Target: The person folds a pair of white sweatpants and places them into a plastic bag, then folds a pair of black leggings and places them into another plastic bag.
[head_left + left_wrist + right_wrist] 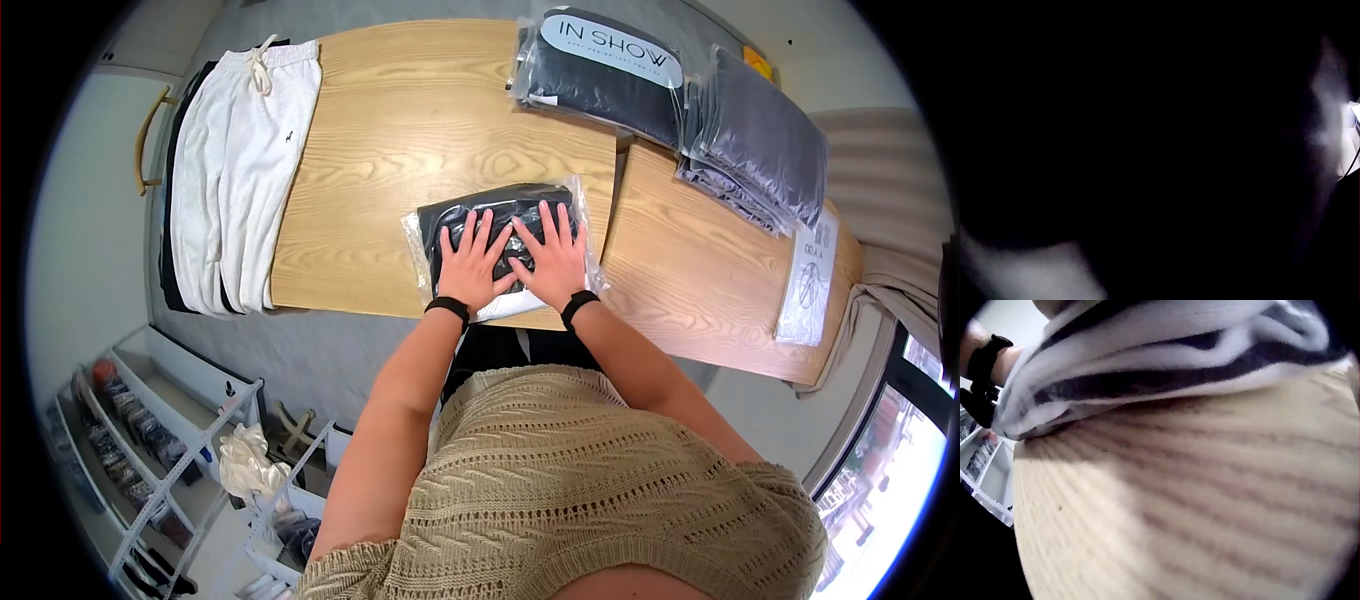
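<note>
A folded black garment in a clear plastic bag (432, 222) lies at the table's near edge, with a white part at its near side. Both hands rest flat on it, fingers spread: the left hand (473, 262) on its left half, the right hand (552, 258) on its right half, thumbs close together. The right wrist view shows folded dark and white layers (1166, 369) low over the wood, with a black wristband (985, 365) at the left. The left wrist view is almost wholly dark.
Light pants (240, 160) over darker ones lie on the left of the wooden table (400, 110). Bagged garments (600, 85) and a grey bagged stack (765, 130) stand at the back right. A flat white packet (808, 285) lies at far right; shelving (165, 400) is below left.
</note>
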### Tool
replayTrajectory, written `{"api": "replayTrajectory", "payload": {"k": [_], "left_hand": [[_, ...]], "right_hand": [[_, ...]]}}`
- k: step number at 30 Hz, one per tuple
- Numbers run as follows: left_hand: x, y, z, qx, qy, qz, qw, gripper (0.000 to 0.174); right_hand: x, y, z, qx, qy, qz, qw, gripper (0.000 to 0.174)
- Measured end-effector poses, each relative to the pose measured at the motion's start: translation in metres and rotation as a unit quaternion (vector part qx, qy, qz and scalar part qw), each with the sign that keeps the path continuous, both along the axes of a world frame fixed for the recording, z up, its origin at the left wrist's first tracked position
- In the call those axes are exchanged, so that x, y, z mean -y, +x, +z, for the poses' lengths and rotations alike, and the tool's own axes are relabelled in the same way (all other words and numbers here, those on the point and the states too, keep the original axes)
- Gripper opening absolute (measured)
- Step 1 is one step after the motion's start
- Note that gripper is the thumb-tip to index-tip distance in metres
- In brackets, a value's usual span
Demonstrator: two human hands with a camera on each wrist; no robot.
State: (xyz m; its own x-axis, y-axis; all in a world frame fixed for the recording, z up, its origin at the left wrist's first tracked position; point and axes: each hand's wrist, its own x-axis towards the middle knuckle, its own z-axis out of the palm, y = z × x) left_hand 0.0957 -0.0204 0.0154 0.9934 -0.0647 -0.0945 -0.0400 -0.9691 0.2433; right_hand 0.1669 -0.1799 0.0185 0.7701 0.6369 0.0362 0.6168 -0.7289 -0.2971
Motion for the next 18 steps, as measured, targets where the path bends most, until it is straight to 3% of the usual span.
{"api": "replayTrajectory", "payload": {"k": [6,18], "left_hand": [[-0.004,0.01,-0.01,-0.069,0.014,-0.003,0.998,0.077],[-0.007,0.015,-0.018,-0.102,-0.004,-0.007,0.995,0.077]], "right_hand": [[-0.005,0.011,-0.009,-0.046,-0.009,0.01,0.999,0.06],[-0.006,0.017,-0.021,-0.068,-0.009,0.014,0.998,0.062]]}}
